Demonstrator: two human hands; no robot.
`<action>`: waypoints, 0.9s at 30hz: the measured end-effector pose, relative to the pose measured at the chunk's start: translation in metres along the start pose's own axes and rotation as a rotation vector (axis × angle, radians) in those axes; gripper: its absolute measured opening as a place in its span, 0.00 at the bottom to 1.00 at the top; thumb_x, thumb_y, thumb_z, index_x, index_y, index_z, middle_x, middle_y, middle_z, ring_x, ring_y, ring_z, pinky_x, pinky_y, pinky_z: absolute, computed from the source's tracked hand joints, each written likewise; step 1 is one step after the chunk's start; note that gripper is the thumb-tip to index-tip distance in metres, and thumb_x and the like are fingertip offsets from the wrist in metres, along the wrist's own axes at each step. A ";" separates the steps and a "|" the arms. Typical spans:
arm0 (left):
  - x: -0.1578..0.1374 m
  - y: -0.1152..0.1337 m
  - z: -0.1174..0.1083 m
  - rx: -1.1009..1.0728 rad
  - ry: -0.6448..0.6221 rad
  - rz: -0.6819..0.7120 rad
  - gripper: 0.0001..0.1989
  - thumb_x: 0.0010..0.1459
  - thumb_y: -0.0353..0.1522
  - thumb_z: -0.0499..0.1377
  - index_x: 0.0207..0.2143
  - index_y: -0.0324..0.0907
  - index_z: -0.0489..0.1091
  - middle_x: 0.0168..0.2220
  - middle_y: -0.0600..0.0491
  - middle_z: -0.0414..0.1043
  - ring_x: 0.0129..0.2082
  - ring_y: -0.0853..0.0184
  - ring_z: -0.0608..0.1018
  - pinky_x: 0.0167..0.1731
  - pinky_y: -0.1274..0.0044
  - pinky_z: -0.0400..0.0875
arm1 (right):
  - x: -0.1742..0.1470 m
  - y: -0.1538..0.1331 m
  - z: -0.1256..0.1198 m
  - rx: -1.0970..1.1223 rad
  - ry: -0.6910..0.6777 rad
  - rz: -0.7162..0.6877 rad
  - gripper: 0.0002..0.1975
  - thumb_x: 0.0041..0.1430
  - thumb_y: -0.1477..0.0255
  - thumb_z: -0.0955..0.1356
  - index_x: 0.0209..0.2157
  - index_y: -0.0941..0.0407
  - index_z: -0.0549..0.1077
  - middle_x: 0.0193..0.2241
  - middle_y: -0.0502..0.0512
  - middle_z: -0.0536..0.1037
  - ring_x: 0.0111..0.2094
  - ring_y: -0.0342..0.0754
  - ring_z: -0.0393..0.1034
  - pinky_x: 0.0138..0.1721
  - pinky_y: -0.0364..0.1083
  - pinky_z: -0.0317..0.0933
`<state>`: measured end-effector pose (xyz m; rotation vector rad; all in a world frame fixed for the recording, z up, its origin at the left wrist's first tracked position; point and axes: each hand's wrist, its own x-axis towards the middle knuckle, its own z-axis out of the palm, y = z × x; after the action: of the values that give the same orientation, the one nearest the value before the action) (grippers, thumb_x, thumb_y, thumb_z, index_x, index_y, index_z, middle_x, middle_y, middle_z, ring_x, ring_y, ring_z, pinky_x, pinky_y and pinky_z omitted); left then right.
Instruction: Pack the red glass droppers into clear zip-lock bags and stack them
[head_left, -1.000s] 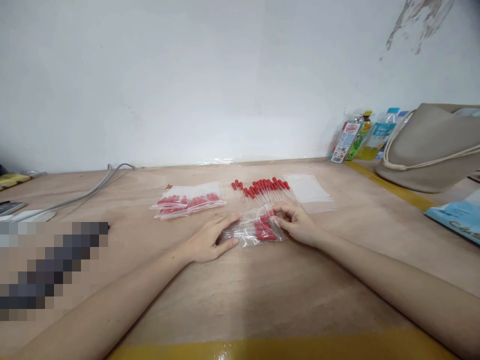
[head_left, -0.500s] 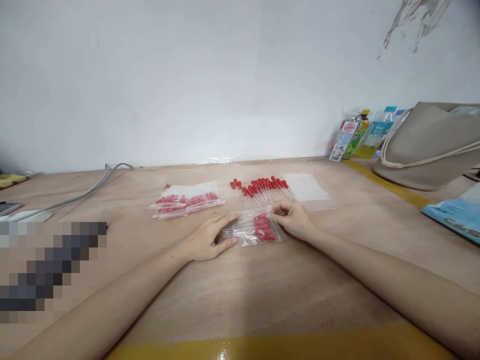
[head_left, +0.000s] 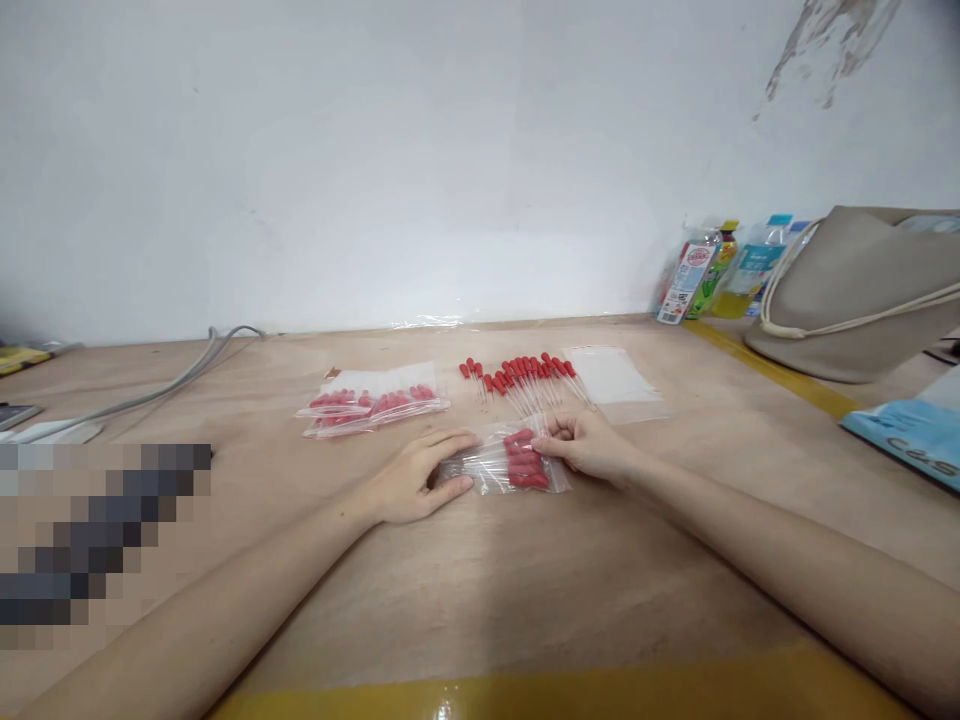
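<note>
- The fingers of my left hand [head_left: 416,478] are resting on the worktop [head_left: 420,610], thumb and forefinger spreading wide around the left end of a clear plastic bag [head_left: 487,465], lying against it rather than clasping it.
- The fingers of my right hand [head_left: 592,448] are curling nearly closed, thumb and forefinger pinching the bag's right edge beside red bulbs.
- Between both hands, the bag is lying flat in front of me, its packed droppers [head_left: 527,467] pointing their bulbs right and their thin stems left.
- Just beyond, loose droppers [head_left: 525,372] are lying in a bunch, bulbs facing the wall [head_left: 360,170].
- Beside that bunch, to the right, flat pale bags [head_left: 611,375] are lying on the worktop.
- Farther left, filled bags [head_left: 379,403] are overlapping, red bulbs showing through the plastic.
- At far right, a drawstring bag [head_left: 862,290] is standing near bottles [head_left: 750,270], a blue packet [head_left: 904,435] lying closer to me.
- At left, a grey cable [head_left: 172,388] is curving across the worktop.
</note>
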<state>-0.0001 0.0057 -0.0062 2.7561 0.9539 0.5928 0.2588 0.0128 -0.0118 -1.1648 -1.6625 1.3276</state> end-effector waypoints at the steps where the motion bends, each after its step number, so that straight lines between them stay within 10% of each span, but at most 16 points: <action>1: 0.000 0.001 0.000 0.027 0.021 0.002 0.22 0.57 0.39 0.54 0.54 0.44 0.61 0.53 0.49 0.64 0.54 0.61 0.65 0.54 0.67 0.58 | 0.000 0.000 0.000 0.025 0.012 0.017 0.15 0.45 0.60 0.70 0.22 0.58 0.66 0.16 0.45 0.67 0.18 0.36 0.59 0.19 0.38 0.53; 8: 0.002 -0.009 0.003 0.363 0.346 -0.239 0.16 0.59 0.40 0.51 0.47 0.47 0.67 0.53 0.50 0.64 0.56 0.58 0.60 0.57 0.58 0.39 | 0.009 -0.005 -0.013 0.285 0.062 -0.148 0.19 0.44 0.56 0.69 0.30 0.55 0.62 0.21 0.46 0.70 0.23 0.42 0.66 0.27 0.44 0.62; 16: 0.004 -0.022 0.008 0.478 0.273 -0.488 0.26 0.56 0.42 0.52 0.55 0.43 0.60 0.57 0.42 0.57 0.58 0.53 0.57 0.55 0.54 0.38 | 0.063 -0.029 0.012 -0.260 0.494 -0.566 0.10 0.57 0.62 0.61 0.32 0.54 0.59 0.30 0.52 0.72 0.30 0.44 0.69 0.30 0.43 0.60; 22: 0.002 -0.023 0.009 0.438 0.247 -0.481 0.24 0.56 0.43 0.50 0.53 0.43 0.60 0.56 0.40 0.57 0.58 0.51 0.58 0.54 0.50 0.39 | 0.093 -0.036 0.064 -1.157 0.289 -0.539 0.13 0.63 0.73 0.53 0.42 0.59 0.64 0.37 0.62 0.74 0.36 0.51 0.69 0.33 0.45 0.57; 27: 0.000 -0.026 0.010 0.408 0.313 -0.486 0.21 0.54 0.41 0.53 0.49 0.43 0.60 0.55 0.40 0.59 0.57 0.51 0.59 0.54 0.49 0.40 | 0.088 -0.030 0.077 -1.186 0.115 -0.690 0.12 0.61 0.71 0.58 0.42 0.59 0.68 0.39 0.59 0.73 0.40 0.49 0.67 0.40 0.45 0.57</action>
<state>-0.0099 0.0255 -0.0227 2.6217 1.9311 0.8247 0.1516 0.0669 -0.0015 -1.0003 -2.4893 -0.2514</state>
